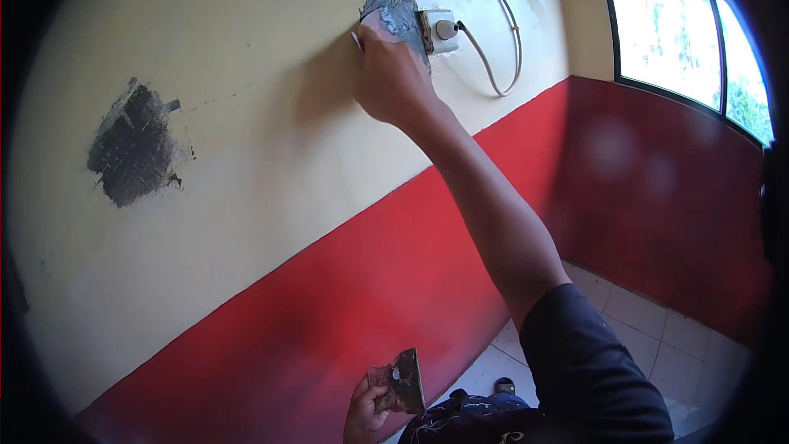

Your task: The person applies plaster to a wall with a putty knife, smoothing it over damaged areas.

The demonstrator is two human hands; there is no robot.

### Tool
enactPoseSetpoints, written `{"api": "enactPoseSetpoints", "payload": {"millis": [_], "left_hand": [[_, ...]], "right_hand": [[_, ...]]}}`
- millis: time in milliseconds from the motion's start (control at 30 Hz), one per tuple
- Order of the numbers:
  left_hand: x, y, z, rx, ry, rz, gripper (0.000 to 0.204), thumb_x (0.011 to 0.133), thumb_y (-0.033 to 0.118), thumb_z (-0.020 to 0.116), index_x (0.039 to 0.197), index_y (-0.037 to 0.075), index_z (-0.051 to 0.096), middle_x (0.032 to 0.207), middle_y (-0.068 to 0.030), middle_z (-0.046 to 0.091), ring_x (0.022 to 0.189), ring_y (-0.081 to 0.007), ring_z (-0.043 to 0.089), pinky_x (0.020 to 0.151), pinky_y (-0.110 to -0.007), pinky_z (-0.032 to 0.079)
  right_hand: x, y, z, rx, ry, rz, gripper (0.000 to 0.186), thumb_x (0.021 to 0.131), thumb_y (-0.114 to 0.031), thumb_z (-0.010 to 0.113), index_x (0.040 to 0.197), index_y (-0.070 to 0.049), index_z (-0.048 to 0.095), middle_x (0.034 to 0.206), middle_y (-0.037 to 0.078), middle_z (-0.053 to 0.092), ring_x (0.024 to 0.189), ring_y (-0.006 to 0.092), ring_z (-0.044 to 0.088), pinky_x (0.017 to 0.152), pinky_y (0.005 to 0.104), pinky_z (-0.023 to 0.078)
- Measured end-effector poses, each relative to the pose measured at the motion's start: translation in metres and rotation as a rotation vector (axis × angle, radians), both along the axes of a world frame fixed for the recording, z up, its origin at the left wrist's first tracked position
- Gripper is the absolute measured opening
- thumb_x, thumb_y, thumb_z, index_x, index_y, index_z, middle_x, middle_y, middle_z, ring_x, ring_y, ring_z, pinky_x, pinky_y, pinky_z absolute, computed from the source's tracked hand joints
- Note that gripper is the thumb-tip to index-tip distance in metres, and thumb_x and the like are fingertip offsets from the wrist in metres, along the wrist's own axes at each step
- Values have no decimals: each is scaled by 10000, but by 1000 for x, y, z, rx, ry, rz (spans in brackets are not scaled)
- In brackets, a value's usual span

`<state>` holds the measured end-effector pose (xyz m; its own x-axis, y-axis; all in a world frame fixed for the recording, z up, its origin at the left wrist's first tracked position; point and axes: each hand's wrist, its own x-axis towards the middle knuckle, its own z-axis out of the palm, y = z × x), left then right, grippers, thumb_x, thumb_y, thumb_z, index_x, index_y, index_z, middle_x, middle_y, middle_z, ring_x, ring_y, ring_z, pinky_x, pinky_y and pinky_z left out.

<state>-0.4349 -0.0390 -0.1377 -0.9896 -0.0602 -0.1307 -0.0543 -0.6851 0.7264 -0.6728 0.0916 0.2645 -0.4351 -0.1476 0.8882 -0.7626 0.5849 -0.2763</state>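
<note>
Up on the cream wall, my right hand (386, 66) is closed on a pale, flat scraper (376, 25), mostly hidden by the hand. It presses against a patch of wet grey filler (400, 16). Just right of this patch sits a white wall socket (441, 31) with a round plug in it. Low in the view, my left hand (363, 411) grips a flat, putty-stained board (403, 382) by its left side. A small dab of grey lies on the board's face.
A cable (516, 41) loops from the plug up the wall. Further left is a dark grey rough patch (134, 146). Red paint (329, 296) covers the lower wall. A window (670, 29) stands at the right, above white floor tiles (637, 312).
</note>
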Motion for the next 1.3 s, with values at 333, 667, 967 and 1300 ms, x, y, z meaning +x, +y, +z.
{"api": "enactPoseSetpoints", "payload": {"millis": [333, 667, 967, 1300], "left_hand": [[13, -26, -3, 23, 25, -80, 419, 775, -19, 435, 1193, -5, 434, 1109, -134, 574, 1002, -259, 612, 814, -430, 551], [17, -28, -1, 69, 29, -87, 401, 788, -10, 437, 1189, -7, 432, 1094, -142, 582, 942, -254, 632, 745, -414, 572], [16, -10, 4, 39, 37, -61, 393, 783, -16, 445, 1176, -6, 437, 1102, -140, 577, 959, -243, 624, 799, -392, 554], [29, -14, 3, 49, -20, 4, 435, 766, -16, 441, 1200, 2, 433, 1087, -133, 576, 873, -242, 634, 691, -397, 566]], "right_hand": [[-13, 14, 25, -216, 61, -7, 376, 709, -34, 497, 1076, 41, 524, 897, 276, 624, 894, 424, 598, 815, 449, 462], [39, -1, 19, 62, 29, 268, 548, 691, -11, 462, 1238, -3, 498, 999, 261, 604, 947, 414, 573, 875, 441, 440], [20, 47, 23, -120, 44, 99, 563, 704, 28, 436, 1262, -31, 487, 1056, 235, 611, 1007, 389, 572, 882, 423, 447], [53, 19, 13, 125, 115, 429, 530, 687, 15, 422, 1206, -37, 520, 919, 236, 626, 891, 410, 586, 787, 455, 464]]}}
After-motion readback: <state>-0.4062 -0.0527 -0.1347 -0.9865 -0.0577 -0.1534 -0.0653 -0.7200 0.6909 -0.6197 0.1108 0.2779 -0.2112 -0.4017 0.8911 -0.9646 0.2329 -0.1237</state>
